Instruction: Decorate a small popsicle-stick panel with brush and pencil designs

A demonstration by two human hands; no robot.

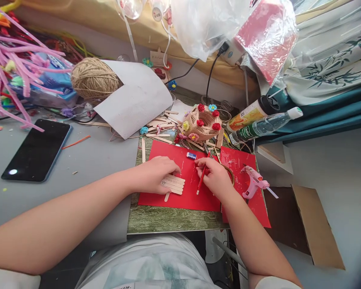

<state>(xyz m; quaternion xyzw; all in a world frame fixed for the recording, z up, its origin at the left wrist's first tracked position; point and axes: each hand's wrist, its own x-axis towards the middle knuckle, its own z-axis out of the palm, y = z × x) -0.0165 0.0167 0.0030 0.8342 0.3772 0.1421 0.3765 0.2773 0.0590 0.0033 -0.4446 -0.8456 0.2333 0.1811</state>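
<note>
On the red sheet (186, 176), the left hand (155, 173) presses flat on joined craft sticks (174, 184); the right hand (216, 176) pinches a red pen (202, 176).

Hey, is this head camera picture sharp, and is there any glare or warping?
Head view: sharp around the left hand and the right hand; a bright glint on the phone screen; wide-angle bending toward the edges, arms stretched; soft, even daylight with faint shadows.

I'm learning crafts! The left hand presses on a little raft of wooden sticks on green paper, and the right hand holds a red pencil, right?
Almost. In the head view the paper is red, not green. The left hand presses on the wooden sticks, and the right hand holds the red pencil.
</note>
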